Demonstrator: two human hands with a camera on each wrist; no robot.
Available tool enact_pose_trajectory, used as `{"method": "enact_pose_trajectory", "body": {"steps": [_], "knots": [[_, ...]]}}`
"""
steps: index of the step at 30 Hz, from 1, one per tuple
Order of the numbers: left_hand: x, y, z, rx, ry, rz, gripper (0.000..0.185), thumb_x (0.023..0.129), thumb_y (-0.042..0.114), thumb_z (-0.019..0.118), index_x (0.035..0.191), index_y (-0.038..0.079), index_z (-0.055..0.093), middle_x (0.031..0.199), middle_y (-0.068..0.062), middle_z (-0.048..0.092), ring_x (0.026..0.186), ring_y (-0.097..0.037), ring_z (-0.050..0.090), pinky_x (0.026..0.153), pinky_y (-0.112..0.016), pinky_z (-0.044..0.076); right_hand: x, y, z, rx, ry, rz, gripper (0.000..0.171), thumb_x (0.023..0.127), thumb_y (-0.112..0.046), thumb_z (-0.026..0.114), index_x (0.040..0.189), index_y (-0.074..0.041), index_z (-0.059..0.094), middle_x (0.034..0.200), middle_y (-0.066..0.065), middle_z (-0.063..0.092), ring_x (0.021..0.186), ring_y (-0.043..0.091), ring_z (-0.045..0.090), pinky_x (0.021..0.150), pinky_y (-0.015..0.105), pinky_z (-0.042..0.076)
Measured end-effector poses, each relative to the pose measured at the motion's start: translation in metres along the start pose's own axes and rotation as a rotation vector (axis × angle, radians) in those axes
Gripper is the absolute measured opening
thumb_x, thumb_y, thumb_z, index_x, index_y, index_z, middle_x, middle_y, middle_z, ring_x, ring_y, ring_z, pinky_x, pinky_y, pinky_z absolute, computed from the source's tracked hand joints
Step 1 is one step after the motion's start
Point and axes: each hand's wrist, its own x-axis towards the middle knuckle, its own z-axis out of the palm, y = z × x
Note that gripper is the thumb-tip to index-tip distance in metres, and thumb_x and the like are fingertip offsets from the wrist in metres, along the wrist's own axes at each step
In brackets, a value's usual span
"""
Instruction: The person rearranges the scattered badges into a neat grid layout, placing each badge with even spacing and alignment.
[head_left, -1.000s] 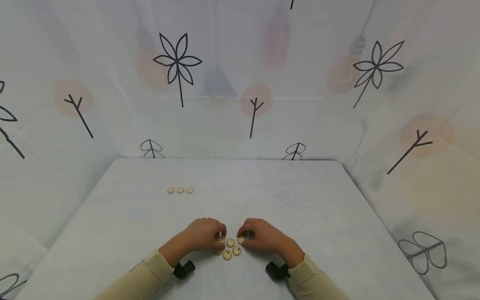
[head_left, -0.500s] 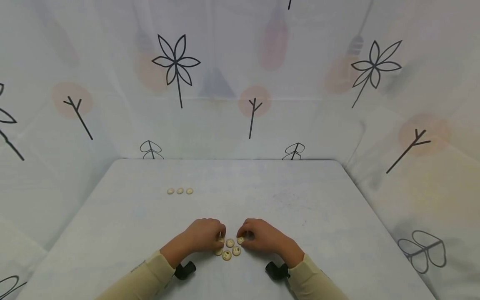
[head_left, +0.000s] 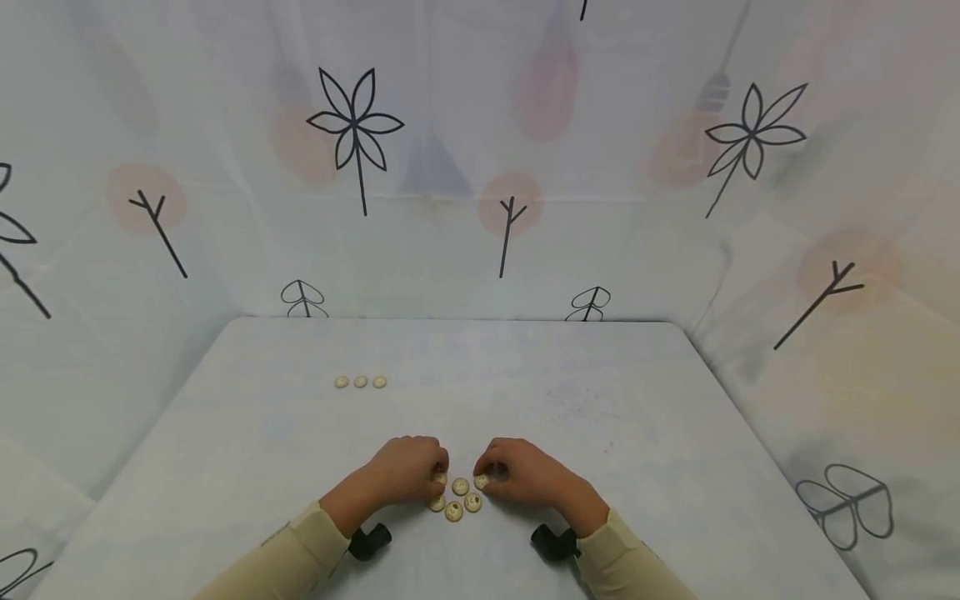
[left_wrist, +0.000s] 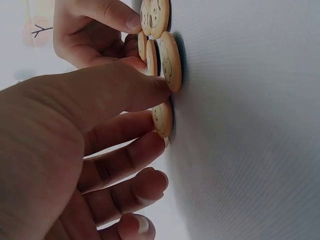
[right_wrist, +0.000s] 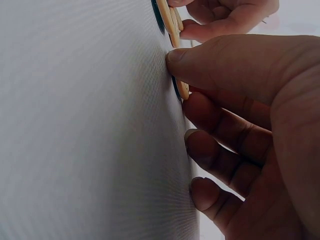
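Note:
Several small round wooden discs with faces drawn on them lie in a close cluster on the white table; a front disc [head_left: 453, 511] and a middle disc [head_left: 461, 486] show whole. From the left, my left hand [head_left: 405, 471] pinches a wooden disc [left_wrist: 162, 119] between thumb and fingers, flat at the table surface. Another disc [left_wrist: 171, 62] sits right beside the thumb tip. My right hand [head_left: 528, 472] pinches a disc [head_left: 482, 481] at the cluster's right side. In the right wrist view its thumb and fingers partly cover this disc [right_wrist: 183, 90].
Farther back on the left of the white table [head_left: 637, 400], three similar discs form a row, the middle disc [head_left: 361, 381] among them. A patterned cloth [head_left: 450, 250] hangs behind and at both sides. Black wrist cameras, such as the right camera [head_left: 553, 542], sit under the wrists.
My left hand and the disc in its fingers have shifted slightly left, away from the middle disc. The right hand stays in place.

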Motion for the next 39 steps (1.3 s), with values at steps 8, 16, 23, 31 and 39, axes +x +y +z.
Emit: {"method": "enact_pose_trajectory", "body": {"steps": [8,16,23,31,39], "knots": [[-0.002,-0.002,-0.003,-0.02,-0.006,-0.013,0.019,0.081,0.028,0.073,0.098,0.021,0.068,0.078,0.012,0.053,0.067,-0.008,0.045,0.062,-0.026,0.039,0.0,0.0,0.0,-0.001,0.003,-0.006,0.016,0.086,-0.024,0.071,0.102,-0.025,0.071,0.095,-0.015,0.062,0.084,-0.001,0.053,0.077,0.022,0.048],[-0.003,-0.009,-0.002,-0.02,0.052,-0.023,0.02,0.08,0.027,0.072,0.099,0.021,0.068,0.08,0.011,0.057,0.068,-0.008,0.046,0.062,-0.027,0.041,0.001,-0.001,0.0,-0.003,0.0,0.014,0.016,0.086,-0.025,0.071,0.102,-0.026,0.071,0.094,-0.017,0.06,0.083,-0.001,0.053,0.077,0.021,0.048],[-0.002,-0.015,-0.003,-0.044,0.072,-0.077,0.019,0.083,0.027,0.071,0.1,0.02,0.069,0.086,0.008,0.063,0.073,-0.009,0.051,0.068,-0.031,0.047,0.0,-0.002,-0.001,0.004,0.004,0.008,0.015,0.087,-0.022,0.07,0.101,-0.025,0.071,0.093,-0.016,0.061,0.083,0.0,0.054,0.076,0.021,0.048],[-0.001,-0.024,-0.003,-0.054,0.115,-0.121,0.018,0.085,0.026,0.069,0.1,0.018,0.07,0.087,0.007,0.064,0.076,-0.01,0.055,0.07,-0.033,0.049,0.0,-0.005,-0.002,0.018,-0.005,0.018,0.015,0.086,-0.022,0.071,0.101,-0.024,0.071,0.093,-0.015,0.061,0.083,0.0,0.053,0.076,0.022,0.047],[0.0,-0.036,-0.005,-0.078,0.16,-0.131,0.018,0.084,0.025,0.069,0.099,0.015,0.071,0.089,0.004,0.066,0.077,-0.012,0.057,0.07,-0.035,0.049,0.001,-0.003,-0.001,0.007,-0.002,0.019,0.015,0.086,-0.023,0.071,0.101,-0.025,0.071,0.094,-0.016,0.061,0.084,0.0,0.053,0.076,0.022,0.048]]}}
